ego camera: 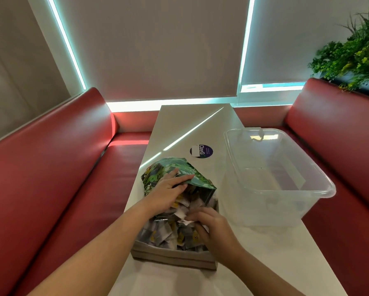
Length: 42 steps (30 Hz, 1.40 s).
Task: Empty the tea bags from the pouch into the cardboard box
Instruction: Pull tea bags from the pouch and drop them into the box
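A green leaf-patterned pouch [175,171] lies tipped with its open mouth over the far end of the cardboard box [170,256]. My left hand [168,191] grips the pouch at its mouth edge. Several white and grey tea bags [168,231] with yellow tags fill the box and spill from the pouch mouth. My right hand [211,225] rests in the box at its right side, fingers pinched on a white tea bag near the pouch opening.
A large transparent plastic tub [286,189] stands to the right of the box on the white table [179,129]. A round dark sticker [201,151] lies beyond the pouch. Red bench seats flank the table; a plant is at upper right.
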Each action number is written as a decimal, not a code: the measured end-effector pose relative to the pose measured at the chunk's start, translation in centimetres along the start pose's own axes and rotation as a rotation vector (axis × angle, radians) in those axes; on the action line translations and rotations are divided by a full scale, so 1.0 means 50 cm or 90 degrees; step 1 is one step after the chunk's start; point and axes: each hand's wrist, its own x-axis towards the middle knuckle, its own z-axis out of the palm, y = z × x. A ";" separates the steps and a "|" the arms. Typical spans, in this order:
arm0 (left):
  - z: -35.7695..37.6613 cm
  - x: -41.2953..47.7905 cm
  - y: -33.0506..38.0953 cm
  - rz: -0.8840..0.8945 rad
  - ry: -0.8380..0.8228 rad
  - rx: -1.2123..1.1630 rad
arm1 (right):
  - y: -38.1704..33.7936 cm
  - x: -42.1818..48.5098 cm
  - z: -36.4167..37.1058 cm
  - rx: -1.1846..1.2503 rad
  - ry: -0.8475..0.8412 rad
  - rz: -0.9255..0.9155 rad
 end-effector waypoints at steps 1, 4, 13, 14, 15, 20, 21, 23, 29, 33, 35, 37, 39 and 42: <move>0.000 0.000 0.001 -0.003 0.006 -0.008 | -0.001 -0.012 -0.007 0.014 0.012 0.007; 0.001 0.004 0.005 -0.010 0.023 -0.019 | 0.000 -0.045 -0.030 0.038 0.031 0.017; 0.009 0.005 0.019 -0.023 0.083 -0.096 | 0.043 -0.062 -0.047 -0.048 -0.054 0.017; 0.009 0.004 0.020 -0.023 0.087 -0.107 | 0.043 -0.055 -0.045 -0.063 -0.052 0.020; 0.008 0.004 0.021 -0.022 0.091 -0.122 | 0.041 -0.047 -0.042 -0.077 -0.051 0.025; -0.008 0.011 0.019 -0.020 0.098 -0.154 | 0.049 -0.023 -0.012 -0.182 -0.091 0.043; -0.011 0.011 0.018 -0.020 0.093 -0.148 | 0.052 -0.025 -0.007 -0.205 -0.099 0.058; -0.017 0.011 0.017 -0.021 0.081 -0.140 | 0.053 -0.031 -0.006 -0.238 -0.112 0.106; -0.035 0.009 0.011 -0.006 0.032 -0.132 | 0.067 -0.042 -0.025 -0.248 -0.163 0.146; -0.041 0.001 0.010 0.017 0.002 -0.129 | 0.064 -0.054 -0.041 -0.231 -0.132 0.160; -0.041 -0.003 0.006 0.029 -0.003 -0.141 | 0.048 -0.054 -0.040 -0.270 -0.072 0.116; -0.042 -0.007 0.003 0.034 -0.005 -0.146 | 0.012 -0.044 -0.034 -0.249 -0.006 0.079; -0.043 -0.010 0.000 0.035 -0.008 -0.150 | -0.028 -0.025 -0.022 -0.229 0.040 0.032; -0.045 -0.015 -0.003 0.040 -0.015 -0.167 | -0.068 0.025 0.002 -0.262 0.033 -0.021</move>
